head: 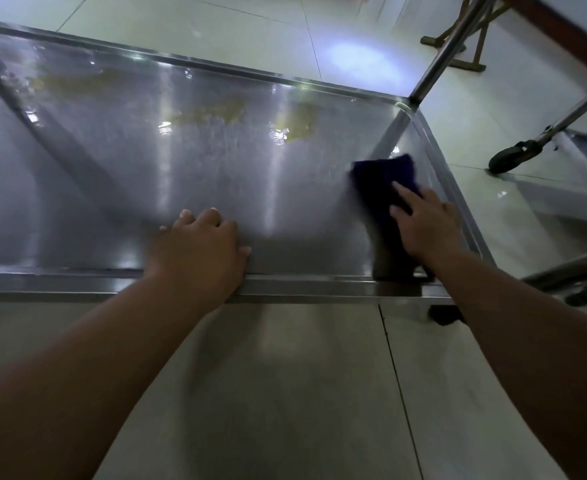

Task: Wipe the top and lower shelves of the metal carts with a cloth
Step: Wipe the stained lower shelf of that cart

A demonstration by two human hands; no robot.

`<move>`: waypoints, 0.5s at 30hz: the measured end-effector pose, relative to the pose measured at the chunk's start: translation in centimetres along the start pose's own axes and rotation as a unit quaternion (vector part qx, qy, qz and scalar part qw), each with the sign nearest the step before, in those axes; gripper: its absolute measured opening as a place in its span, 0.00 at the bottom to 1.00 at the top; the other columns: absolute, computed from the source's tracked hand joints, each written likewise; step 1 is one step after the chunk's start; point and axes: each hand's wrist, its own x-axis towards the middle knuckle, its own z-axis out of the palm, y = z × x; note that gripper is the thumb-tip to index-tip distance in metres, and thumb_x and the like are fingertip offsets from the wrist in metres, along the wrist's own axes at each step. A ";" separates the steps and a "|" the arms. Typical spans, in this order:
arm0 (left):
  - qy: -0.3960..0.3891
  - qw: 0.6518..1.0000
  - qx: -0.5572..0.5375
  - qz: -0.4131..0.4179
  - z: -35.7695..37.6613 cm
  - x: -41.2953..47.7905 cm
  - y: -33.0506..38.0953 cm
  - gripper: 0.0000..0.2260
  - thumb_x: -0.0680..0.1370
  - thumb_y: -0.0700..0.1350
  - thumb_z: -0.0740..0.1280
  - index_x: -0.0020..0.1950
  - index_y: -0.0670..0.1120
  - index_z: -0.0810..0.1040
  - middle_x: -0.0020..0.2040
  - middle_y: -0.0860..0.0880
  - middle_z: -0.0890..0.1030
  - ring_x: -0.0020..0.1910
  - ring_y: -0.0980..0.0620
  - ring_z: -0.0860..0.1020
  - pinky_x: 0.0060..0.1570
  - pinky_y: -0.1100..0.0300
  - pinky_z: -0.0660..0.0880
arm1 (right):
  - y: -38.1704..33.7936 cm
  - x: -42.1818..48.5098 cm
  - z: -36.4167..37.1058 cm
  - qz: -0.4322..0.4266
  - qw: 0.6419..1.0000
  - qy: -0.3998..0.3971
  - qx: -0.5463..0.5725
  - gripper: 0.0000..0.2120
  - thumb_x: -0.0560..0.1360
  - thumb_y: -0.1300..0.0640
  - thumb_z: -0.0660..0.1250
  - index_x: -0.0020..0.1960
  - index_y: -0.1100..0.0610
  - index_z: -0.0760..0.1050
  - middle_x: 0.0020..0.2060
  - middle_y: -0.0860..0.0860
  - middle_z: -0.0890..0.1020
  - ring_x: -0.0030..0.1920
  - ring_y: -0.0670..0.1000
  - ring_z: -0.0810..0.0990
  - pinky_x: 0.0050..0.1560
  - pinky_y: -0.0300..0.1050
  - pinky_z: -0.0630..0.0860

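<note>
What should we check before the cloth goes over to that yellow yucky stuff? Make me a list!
1. Cloth under control: ok. The right hand presses the dark blue cloth flat on the shelf.
2. Other hand steadying: ok. The left hand rests on the shelf by the near rim.
3. Path to the mess: ok. Nothing stands between the cloth and the yellowish stains.
4. Stains wiped: not ok. They sit along the far side.
5. Cloth clean enough: cannot tell. It is dark and blurred.
</note>
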 end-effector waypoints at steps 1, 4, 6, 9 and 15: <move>0.002 1.000 0.002 -0.010 -0.2 0.0 0.5 0.18 0.77 0.57 0.57 0.53 0.45 0.76 0.55 0.45 0.76 0.55 0.40 0.74 0.55 0.48 0.73 | 0.5 0.0 0.0 0.078 0.997 0.006 0.017 0.23 0.80 0.45 0.52 0.74 0.41 0.56 0.73 0.52 0.60 0.70 0.62 0.59 0.69 0.58 0.54; 0.022 0.999 -0.037 0.013 -0.3 0.0 2.9 0.16 0.76 0.57 0.59 0.52 0.46 0.75 0.54 0.45 0.75 0.55 0.41 0.74 0.50 0.51 0.71 | -1.8 -1.2 0.4 0.159 0.987 0.004 0.036 0.23 0.80 0.45 0.52 0.74 0.40 0.55 0.75 0.53 0.55 0.70 0.63 0.55 0.68 0.61 0.53; 0.004 0.994 -0.083 0.072 0.3 0.0 4.9 0.15 0.77 0.56 0.58 0.56 0.48 0.73 0.61 0.48 0.71 0.62 0.45 0.70 0.54 0.51 0.70 | -3.5 -3.0 0.6 0.045 0.998 -0.009 0.048 0.23 0.79 0.44 0.54 0.73 0.37 0.56 0.74 0.50 0.56 0.67 0.61 0.58 0.64 0.57 0.57; -0.031 0.986 -0.093 0.137 1.3 0.0 6.8 0.17 0.79 0.56 0.54 0.65 0.52 0.69 0.68 0.51 0.67 0.68 0.48 0.63 0.66 0.46 0.64 | -2.3 -5.8 0.3 -0.188 0.980 -0.033 0.049 0.23 0.77 0.44 0.55 0.72 0.33 0.56 0.74 0.45 0.58 0.65 0.54 0.59 0.62 0.49 0.57; -0.033 0.990 -0.077 0.109 1.4 0.3 7.5 0.17 0.79 0.56 0.54 0.63 0.52 0.73 0.66 0.50 0.70 0.68 0.45 0.65 0.66 0.43 0.63 | 4.3 -5.9 -0.7 0.115 0.993 0.012 -0.029 0.23 0.80 0.47 0.52 0.75 0.41 0.55 0.75 0.51 0.57 0.67 0.61 0.61 0.66 0.59 0.59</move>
